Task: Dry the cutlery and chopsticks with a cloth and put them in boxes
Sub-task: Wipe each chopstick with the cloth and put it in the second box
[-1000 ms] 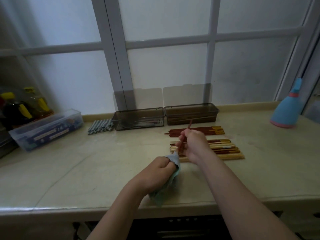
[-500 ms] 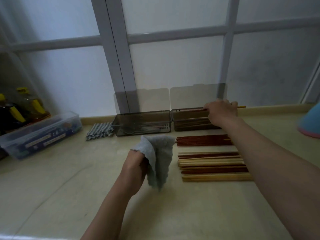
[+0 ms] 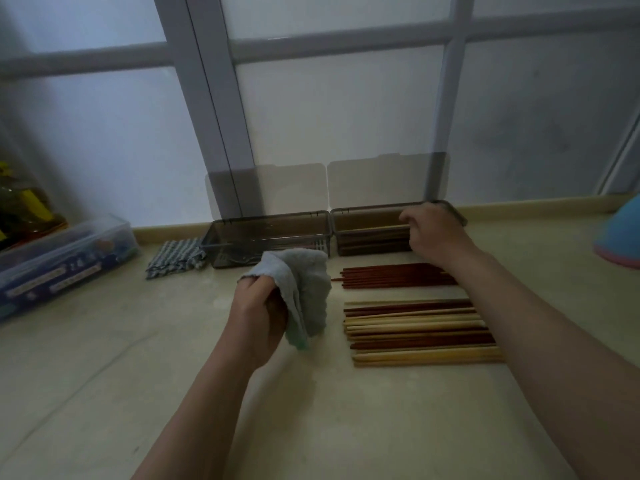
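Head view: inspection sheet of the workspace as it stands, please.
Surface: pale counter, chopsticks laid out on it.
Job's things: left box and right box, lids up; dark red chopsticks in one row, mixed chopsticks nearer; grey cloth.
Clutter: checked cloth, clear tub, bottles, blue object at right edge.
Hands: left hand grips the grey cloth; right hand at the right box, grasp unclear.
Cables: nothing seen.
Surroundings: frosted window behind.

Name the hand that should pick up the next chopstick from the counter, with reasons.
Right, probably. The left hand grips the cloth, while the right hand is at the right box, just beyond the dark red chopsticks.
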Tool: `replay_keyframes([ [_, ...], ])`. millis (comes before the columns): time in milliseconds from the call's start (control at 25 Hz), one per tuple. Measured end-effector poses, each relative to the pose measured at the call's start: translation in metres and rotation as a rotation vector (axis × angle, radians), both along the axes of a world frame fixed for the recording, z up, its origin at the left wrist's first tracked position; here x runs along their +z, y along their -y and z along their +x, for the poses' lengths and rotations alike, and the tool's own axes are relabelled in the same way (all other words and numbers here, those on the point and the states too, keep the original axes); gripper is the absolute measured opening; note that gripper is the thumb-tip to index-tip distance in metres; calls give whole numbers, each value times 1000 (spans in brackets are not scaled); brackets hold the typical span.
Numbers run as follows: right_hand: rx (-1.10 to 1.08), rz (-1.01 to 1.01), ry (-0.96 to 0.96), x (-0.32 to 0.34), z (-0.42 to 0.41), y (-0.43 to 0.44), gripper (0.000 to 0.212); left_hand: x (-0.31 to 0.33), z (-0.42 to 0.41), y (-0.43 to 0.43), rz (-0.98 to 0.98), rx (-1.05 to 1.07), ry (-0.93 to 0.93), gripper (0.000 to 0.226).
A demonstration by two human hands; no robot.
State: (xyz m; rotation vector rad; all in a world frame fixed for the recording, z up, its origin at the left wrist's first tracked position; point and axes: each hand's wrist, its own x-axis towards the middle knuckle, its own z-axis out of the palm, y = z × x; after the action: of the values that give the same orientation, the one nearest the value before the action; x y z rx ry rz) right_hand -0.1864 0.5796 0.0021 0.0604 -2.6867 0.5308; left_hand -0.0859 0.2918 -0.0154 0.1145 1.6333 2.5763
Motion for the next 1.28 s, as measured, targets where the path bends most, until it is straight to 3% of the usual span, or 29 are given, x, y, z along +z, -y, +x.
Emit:
replay_keyframes([
  [160,104,-31,176,-13,67,-5,22,-11,6,-14,24,30,15,43],
  [320,135,50,286,-21,113,-3,14,-17,18,-25,-7,68,131,35],
  [440,149,191,362,-29,126,9,16,-14,24,-22,-35,70,88,40],
  [560,115,239,333,-31,130,18,16,-11,29,-22,-169,73,100,44],
  [640,94,250,301,-30,134,23,11,-20,25,-21,-263,72,231,42],
  [760,78,258,250,-30,142,27,8,-20,31,-23,-217,78,269,46],
  [920,113,119,38,-18,154,33,12,-8,50,-30,-317,146,78,11],
  [1120,364,-44,45,-17,174,70,15,-6,47,-38,-370,149,-62,30],
  [1200,394,-142,64,-22,179,80,14,-4,44,-42,-388,224,-69,46],
  [1280,398,-216,73,-26,185,91,14,0,45,-48,-431,304,-116,48],
])
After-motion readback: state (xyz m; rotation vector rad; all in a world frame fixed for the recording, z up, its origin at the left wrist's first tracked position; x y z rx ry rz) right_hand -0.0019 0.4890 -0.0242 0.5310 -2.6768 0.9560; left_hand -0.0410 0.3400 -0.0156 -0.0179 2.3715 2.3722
